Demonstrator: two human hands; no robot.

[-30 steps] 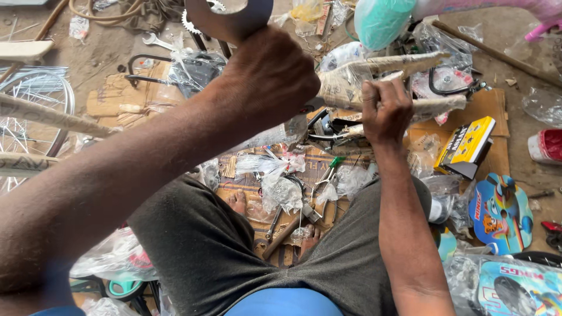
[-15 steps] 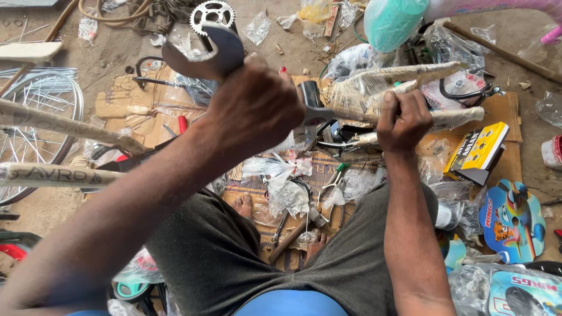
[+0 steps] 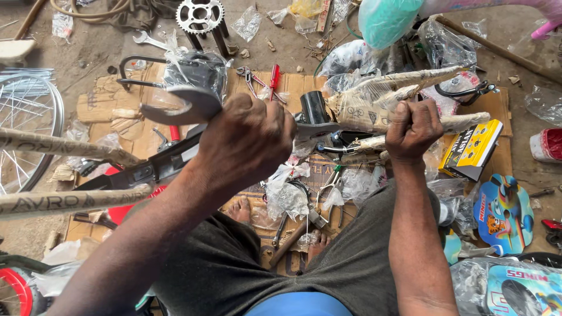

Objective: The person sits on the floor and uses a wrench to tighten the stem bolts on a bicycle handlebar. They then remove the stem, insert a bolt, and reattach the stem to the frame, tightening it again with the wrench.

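Observation:
My left hand (image 3: 249,143) is closed around the shaft of a large open-ended spanner (image 3: 184,105), whose grey jaw sticks out to the upper left. My right hand (image 3: 413,129) is clenched on a paper-wrapped bicycle frame tube (image 3: 392,96). Between the two hands the frame's black head tube (image 3: 313,108) stands up. More wrapped frame tubes (image 3: 64,202) run off to the left. I sit with my bare feet (image 3: 240,209) on flattened cardboard (image 3: 117,105).
A chainring with cranks (image 3: 200,16) lies at the top, pliers and a red screwdriver (image 3: 272,79) beside it. A spoked wheel (image 3: 23,134) is at left, a yellow box (image 3: 471,149) and printed plastic panels (image 3: 503,213) at right, plastic wrappers all around.
My left hand with the spanner has swung down and to the right, towards the head tube. My right hand keeps its grip on the wrapped tube.

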